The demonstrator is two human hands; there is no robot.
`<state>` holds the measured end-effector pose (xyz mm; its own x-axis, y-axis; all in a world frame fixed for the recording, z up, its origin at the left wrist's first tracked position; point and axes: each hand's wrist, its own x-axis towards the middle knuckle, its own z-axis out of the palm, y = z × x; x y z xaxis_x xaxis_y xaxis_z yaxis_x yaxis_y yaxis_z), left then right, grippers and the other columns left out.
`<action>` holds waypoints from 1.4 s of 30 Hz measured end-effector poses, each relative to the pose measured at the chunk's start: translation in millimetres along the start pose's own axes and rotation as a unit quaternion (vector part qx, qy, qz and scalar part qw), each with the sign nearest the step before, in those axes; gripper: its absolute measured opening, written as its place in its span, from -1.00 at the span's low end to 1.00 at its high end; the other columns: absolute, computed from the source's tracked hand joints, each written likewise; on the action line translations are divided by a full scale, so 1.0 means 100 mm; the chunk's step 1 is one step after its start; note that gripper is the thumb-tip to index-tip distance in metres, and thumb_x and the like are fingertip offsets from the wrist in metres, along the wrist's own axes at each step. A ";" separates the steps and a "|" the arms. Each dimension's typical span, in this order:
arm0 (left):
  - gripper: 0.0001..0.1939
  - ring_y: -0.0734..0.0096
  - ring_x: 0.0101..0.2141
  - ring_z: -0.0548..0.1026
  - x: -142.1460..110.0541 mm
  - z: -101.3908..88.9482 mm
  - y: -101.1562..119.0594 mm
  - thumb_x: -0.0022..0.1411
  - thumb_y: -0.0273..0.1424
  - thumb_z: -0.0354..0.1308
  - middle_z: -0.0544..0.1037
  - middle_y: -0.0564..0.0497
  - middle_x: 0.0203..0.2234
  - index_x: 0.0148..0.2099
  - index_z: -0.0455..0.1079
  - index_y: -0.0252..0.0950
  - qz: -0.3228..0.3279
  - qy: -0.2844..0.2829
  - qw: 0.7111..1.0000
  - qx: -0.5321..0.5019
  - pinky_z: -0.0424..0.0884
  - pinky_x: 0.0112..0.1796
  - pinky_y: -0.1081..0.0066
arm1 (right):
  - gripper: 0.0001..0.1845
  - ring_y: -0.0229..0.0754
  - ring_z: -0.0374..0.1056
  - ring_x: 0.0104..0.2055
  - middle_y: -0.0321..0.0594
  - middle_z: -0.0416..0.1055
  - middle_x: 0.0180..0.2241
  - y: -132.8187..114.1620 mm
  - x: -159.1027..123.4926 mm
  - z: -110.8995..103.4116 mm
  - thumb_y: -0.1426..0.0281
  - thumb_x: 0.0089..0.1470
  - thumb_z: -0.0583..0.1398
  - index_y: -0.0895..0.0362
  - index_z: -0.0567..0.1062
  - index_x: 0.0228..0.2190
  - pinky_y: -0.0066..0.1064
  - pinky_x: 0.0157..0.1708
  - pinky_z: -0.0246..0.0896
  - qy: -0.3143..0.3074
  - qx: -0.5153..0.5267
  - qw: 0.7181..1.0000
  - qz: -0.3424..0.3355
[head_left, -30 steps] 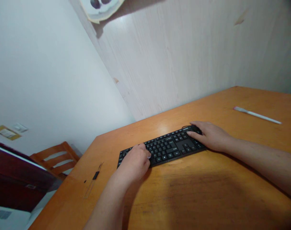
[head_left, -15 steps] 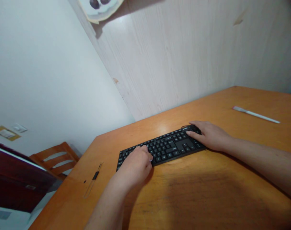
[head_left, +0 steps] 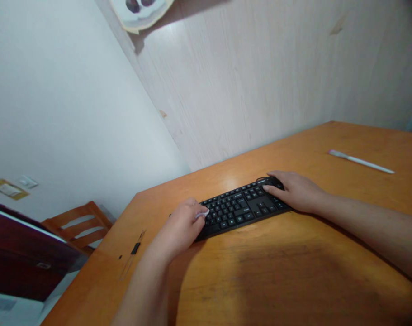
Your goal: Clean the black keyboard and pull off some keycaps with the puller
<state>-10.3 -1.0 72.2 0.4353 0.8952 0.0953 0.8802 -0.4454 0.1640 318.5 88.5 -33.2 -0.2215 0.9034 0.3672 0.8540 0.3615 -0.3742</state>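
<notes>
A black keyboard (head_left: pixel 238 206) lies slanted on the wooden table. Over its left end is my left hand (head_left: pixel 183 226), closed on a small whitish cloth (head_left: pixel 202 213) that peeks out between thumb and fingers and touches the keys. Most of the cloth is hidden in the hand. My right hand (head_left: pixel 295 190) grips the keyboard's right end, the thumb lying on top and the fingers around the far corner. A bit of black cable (head_left: pixel 260 179) shows at the back edge near the right fingers.
A white-handled brush (head_left: pixel 362 162) lies on the table (head_left: pixel 294 271) to the right. On the left are a black piece with thin wire loops (head_left: pixel 135 248) and a tiny black bit (head_left: pixel 120 257). A wooden chair (head_left: pixel 78 224) stands beyond the left edge; a wall (head_left: pixel 243 90) rises behind.
My left hand has moved left along the keyboard, and the whitish cloth in it shows more clearly. My right hand stays on the right end, and the keyboard has not visibly moved.
</notes>
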 end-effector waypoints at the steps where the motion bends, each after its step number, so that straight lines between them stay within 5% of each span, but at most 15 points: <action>1: -0.75 0.31 -0.25 0.43 0.02 0.02 -0.07 0.24 -0.55 0.01 0.47 -0.03 -0.36 -0.22 0.52 -0.27 -0.017 0.029 0.999 0.004 0.35 -0.17 0.35 | -0.33 0.18 0.37 0.09 0.06 0.44 0.09 0.00 0.00 0.00 -0.01 0.21 0.03 0.22 0.41 0.12 -0.02 0.06 0.27 0.000 0.000 1.000 -0.001; 6: -0.73 0.25 -0.18 0.44 0.16 0.22 -0.32 0.27 -0.51 0.02 0.48 -0.10 -0.29 -0.10 0.53 -0.32 -0.032 0.102 0.993 0.042 0.36 -0.10 0.29 | -0.30 0.19 0.36 0.09 0.09 0.43 0.08 0.01 0.00 0.00 -0.02 0.22 0.00 0.25 0.41 0.12 -0.01 0.07 0.27 0.001 -0.004 1.000 -0.002; 12: -0.72 0.25 -0.17 0.44 0.28 0.38 -0.35 0.27 -0.52 0.01 0.47 -0.11 -0.26 -0.10 0.53 -0.30 -0.060 0.074 0.991 0.092 0.37 -0.09 0.28 | -0.31 0.18 0.37 0.08 0.06 0.44 0.08 0.01 0.00 0.01 -0.02 0.22 0.00 0.23 0.41 0.12 -0.02 0.07 0.28 0.002 -0.004 1.000 -0.004; 42: -0.75 0.25 -0.24 0.41 0.22 0.26 -0.04 0.27 -0.52 -0.02 0.43 -0.12 -0.32 -0.31 0.50 -0.31 -0.028 -0.015 0.992 0.124 0.34 -0.18 0.31 | -0.42 0.14 0.39 0.05 -0.03 0.50 0.01 0.00 -0.01 -0.02 -0.01 0.21 0.03 0.10 0.47 0.04 -0.06 0.04 0.30 0.006 0.005 1.000 -0.013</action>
<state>0.8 20.4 47.9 0.3861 0.9203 0.0623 0.9211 -0.3811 -0.0791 319.6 87.3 -31.2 -0.2370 0.8909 0.3874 0.8434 0.3866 -0.3731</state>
